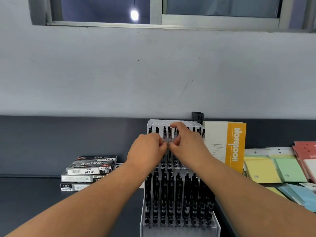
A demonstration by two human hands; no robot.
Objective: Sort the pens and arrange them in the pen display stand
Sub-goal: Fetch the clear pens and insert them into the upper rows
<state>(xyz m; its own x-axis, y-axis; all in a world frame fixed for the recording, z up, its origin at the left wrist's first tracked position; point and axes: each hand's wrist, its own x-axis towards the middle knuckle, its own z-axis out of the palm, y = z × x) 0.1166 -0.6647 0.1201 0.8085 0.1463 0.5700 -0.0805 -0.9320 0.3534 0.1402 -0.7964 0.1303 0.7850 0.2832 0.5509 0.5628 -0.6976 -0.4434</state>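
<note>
The person's two hands are brought together in front of the middle tier of the clear acrylic pen display stand (pixel 215 227), fingertips almost touching. The left hand (pixel 147 149) has its fingers curled inward. The right hand (pixel 187 142) faces it with thumb and lower fingers bent and the forefinger raised over the top tier. Between the fingertips stands one clear-barrelled pen (pixel 168 140), and both hands appear to pinch it, though blur hides the exact grip. That pen sits upright among its neighbours in the middle tier, directly between the two hands.

The stand has three stepped tiers. The lowest, nearest the person and below both forearms, is packed with black pens (pixel 177 194) standing upright in rows, too crowded for an exact count. The middle tier is mostly hidden by the hands. The top tier holds a row of black-capped pens (pixel 157 130) along its front, with open holes behind them.

On the dark counter (pixel 34 202), left of the stand, at least three pen boxes (pixel 89 170) lie stacked, two showing "HQ35". One notebook with a yellow spine (pixel 236 146) stands upright just right of the stand. Further right lie coloured notepads (pixel 277 170) in yellow, green, blue and red. One small black holder (pixel 197 115) stands behind the stand against the wall.
</note>
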